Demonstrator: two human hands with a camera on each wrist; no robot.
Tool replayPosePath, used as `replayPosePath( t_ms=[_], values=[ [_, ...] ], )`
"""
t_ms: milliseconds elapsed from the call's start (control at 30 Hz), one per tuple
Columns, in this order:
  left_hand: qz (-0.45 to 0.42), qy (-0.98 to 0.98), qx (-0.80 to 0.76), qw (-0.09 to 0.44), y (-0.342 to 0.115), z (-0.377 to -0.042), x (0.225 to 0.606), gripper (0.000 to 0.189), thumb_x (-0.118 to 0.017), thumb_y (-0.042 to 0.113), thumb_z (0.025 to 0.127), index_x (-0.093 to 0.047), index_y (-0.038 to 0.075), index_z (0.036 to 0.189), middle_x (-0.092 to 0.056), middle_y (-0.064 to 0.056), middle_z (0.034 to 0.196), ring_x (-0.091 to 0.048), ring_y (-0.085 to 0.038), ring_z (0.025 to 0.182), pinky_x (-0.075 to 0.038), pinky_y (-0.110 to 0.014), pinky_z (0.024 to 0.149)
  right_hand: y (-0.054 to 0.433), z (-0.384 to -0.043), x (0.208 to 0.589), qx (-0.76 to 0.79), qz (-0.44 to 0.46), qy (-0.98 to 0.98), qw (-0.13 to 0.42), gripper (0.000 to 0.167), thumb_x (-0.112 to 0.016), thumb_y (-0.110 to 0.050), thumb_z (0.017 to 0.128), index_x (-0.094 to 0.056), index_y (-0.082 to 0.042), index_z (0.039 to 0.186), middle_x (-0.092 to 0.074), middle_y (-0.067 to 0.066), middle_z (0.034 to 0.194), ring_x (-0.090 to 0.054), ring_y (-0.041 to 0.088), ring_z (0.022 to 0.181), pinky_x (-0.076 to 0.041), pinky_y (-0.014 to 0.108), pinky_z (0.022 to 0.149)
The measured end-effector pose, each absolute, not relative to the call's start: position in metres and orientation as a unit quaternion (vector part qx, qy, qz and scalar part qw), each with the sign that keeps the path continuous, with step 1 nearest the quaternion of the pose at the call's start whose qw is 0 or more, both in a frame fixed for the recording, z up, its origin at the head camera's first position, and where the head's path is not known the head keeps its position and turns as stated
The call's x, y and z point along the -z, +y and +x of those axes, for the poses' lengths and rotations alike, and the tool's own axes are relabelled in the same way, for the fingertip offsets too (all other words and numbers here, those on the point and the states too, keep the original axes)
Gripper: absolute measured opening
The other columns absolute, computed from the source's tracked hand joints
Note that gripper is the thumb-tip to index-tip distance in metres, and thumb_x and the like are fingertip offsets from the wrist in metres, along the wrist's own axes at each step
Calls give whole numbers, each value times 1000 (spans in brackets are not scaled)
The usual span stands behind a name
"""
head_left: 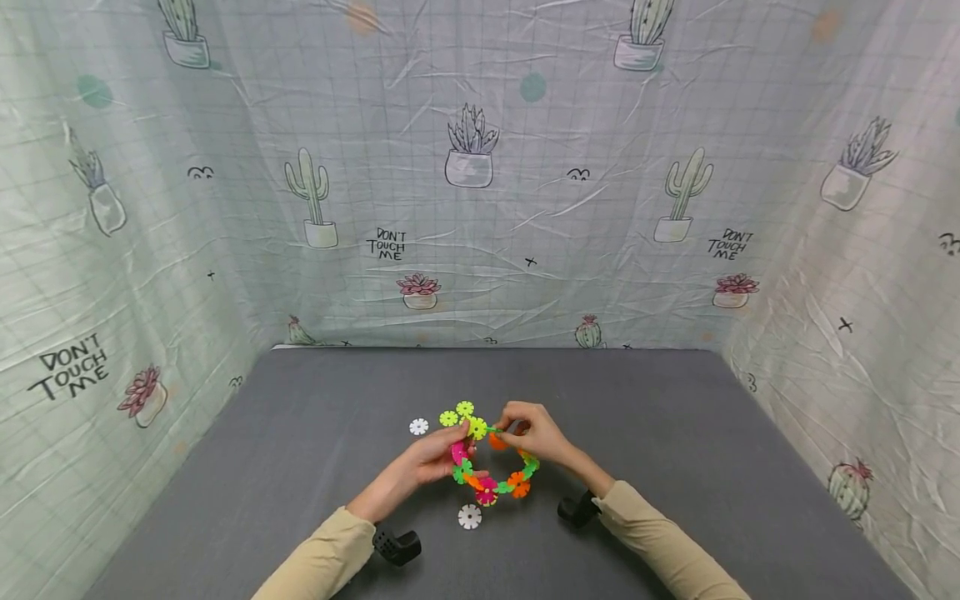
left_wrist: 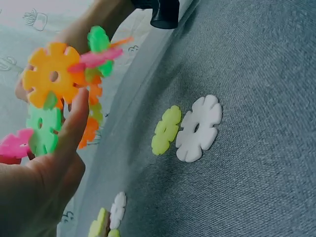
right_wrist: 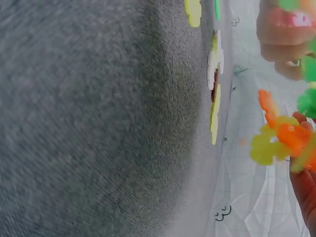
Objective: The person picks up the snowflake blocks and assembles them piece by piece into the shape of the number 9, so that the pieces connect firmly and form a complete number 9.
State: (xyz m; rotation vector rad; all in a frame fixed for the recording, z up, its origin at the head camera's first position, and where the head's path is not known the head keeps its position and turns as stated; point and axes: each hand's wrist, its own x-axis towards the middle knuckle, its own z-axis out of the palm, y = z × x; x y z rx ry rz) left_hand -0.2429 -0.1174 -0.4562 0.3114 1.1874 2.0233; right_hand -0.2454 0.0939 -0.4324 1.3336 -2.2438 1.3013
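A looped chain of notched plastic flower-shaped building discs (head_left: 517, 485) in orange, pink, green and yellow hangs between the hands. My left hand (head_left: 431, 457) holds its left side, with the thumb at a yellow disc (head_left: 477, 428). In the left wrist view, a finger lies along an orange disc (left_wrist: 39, 81) and a green disc (left_wrist: 49, 138). My right hand (head_left: 542, 433) pinches a green disc (head_left: 492, 430) at the top of the loop, beside that yellow disc. An orange disc (head_left: 498, 442) shows just under the right fingers.
One white disc (head_left: 418, 427) lies left of the hands, another white disc (head_left: 470, 523) nearer the front. Loose yellow discs (head_left: 448, 418) lie behind the left hand. Black wrist mounts (head_left: 397, 546) sit under both forearms. A printed curtain (head_left: 525, 217) surrounds the grey table (head_left: 637, 392).
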Motion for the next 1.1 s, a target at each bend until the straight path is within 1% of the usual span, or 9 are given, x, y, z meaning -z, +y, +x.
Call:
replayPosePath(
  t_ms=[100,167,233,367,467,700,900,1000,1100],
  values=[
    [107,493,-789,350,-115,-244,459,16,-28,30,97,-38,18,99,-50,4,78,-51,-2,68,-52,-37,78,93,-245,431,-444,451,-764,124,7,-62,13,73,-61,6,74,-55,17,71,-56,26,62,-52,31,50],
    [106,521,-776,339,-114,-246,461,15,-31,31,96,-37,19,100,-50,3,80,-51,-2,69,-51,-26,67,93,-245,430,-445,450,-764,128,7,-62,13,73,-62,7,74,-55,17,71,-56,27,62,-51,30,50],
    [113,544,-760,337,-116,-248,462,16,-32,33,96,-38,18,99,-51,2,82,-53,-3,71,-49,-22,61,93,-245,429,-443,453,-762,130,6,-63,13,73,-63,7,74,-56,17,71,-56,26,61,-51,30,50],
    [142,566,-735,346,-121,-252,464,18,-34,32,97,-42,15,98,-54,-2,85,-56,-7,75,-54,-34,65,94,-246,430,-442,474,-751,125,6,-63,13,73,-64,7,76,-57,16,70,-57,25,60,-52,29,50],
    [164,565,-726,356,-124,-254,464,20,-36,32,96,-45,15,97,-57,-1,86,-58,-8,79,-54,-38,69,94,-246,431,-442,484,-746,120,7,-63,13,73,-65,7,77,-57,16,69,-57,24,60,-52,29,51],
    [199,562,-722,351,-126,-256,467,19,-40,32,93,-48,16,87,-60,0,86,-59,-9,81,-54,-31,68,94,-246,432,-456,480,-742,108,5,-64,12,72,-66,7,75,-57,16,66,-56,26,53,-52,30,49],
    [179,570,-727,338,-121,-254,467,15,-39,25,95,-45,16,85,-56,-1,84,-61,-7,76,-53,-21,64,94,-245,432,-455,479,-743,111,6,-64,13,72,-66,9,75,-56,17,65,-57,26,53,-52,31,48],
    [172,561,-735,340,-120,-254,468,15,-41,25,94,-43,15,83,-55,-3,85,-61,-8,76,-53,-21,67,92,-244,430,-449,480,-744,118,5,-64,13,72,-66,8,73,-57,17,65,-57,26,53,-52,29,48],
    [176,552,-738,346,-120,-254,467,17,-42,25,93,-42,15,81,-56,-3,86,-62,-10,78,-54,-22,67,93,-243,431,-455,475,-744,119,5,-64,12,72,-66,8,73,-57,17,64,-57,26,53,-52,29,48]
  ],
)
